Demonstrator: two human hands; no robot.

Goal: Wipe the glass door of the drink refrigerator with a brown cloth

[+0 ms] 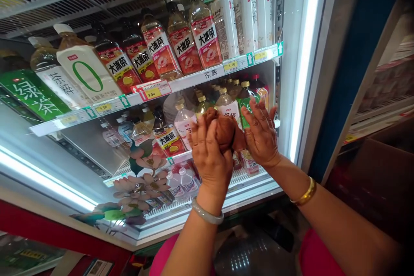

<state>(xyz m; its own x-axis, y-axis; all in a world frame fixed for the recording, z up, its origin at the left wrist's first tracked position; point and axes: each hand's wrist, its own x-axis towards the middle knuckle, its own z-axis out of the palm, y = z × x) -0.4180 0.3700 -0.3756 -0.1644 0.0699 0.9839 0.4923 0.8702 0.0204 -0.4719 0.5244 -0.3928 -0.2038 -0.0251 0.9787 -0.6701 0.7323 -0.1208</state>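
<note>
A bunched-up brown cloth (224, 131) is in my left hand (210, 151), whose fingers point up and curl against it in front of the glass fridge door. A flap of the cloth stretches right, up to the base of my right hand (261, 136); I cannot tell whether it is held there. The right hand's fingers are stretched out and spread, palm toward the glass. A pale bangle (207, 214) rings my left wrist, and a gold bracelet (305, 192) my right. Behind both hands, peach-labelled bottles (228, 105) stand partly hidden.
Inside the lit fridge, iced tea bottles (160, 49) line the upper shelf, whose front edge (190, 78) carries price tags. Pink flower decoration (142, 185) covers the lower left glass. A bright light strip (307, 60) runs down the right side, beside a dark blue panel (347, 73).
</note>
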